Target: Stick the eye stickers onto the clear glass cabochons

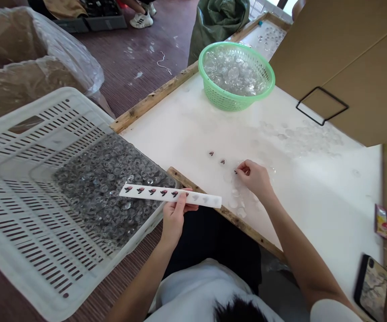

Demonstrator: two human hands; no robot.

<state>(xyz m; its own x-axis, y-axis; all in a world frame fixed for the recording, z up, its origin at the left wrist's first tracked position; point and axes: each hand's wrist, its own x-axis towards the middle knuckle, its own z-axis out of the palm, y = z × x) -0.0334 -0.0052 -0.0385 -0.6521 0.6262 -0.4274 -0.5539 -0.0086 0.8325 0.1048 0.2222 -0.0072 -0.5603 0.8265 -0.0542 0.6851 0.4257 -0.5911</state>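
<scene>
My left hand [174, 217] is closed on a white sticker strip [210, 200], thumb on top, holding it over the table's near edge. Several small dark-and-pink stickers show on its left part; its right end has only faint marks. My right hand [255, 176] pinches at the table top, a small dark sticker [236, 172] just showing at its fingertips. Up and left of it, two similar printed stickers [223, 161] sit in line on the white surface; whether clear discs lie under them I cannot tell. Below my right hand lie some clear discs [235, 203].
A white slotted crate [22, 197] at left holds many clear discs [112, 183] with dark marks. A green basket [225, 103] of clear pieces stands at the back. A cardboard panel [347, 58], a phone [371, 286] and a small packet [381, 221] are at right. Someone's shoe [141, 20] shows behind.
</scene>
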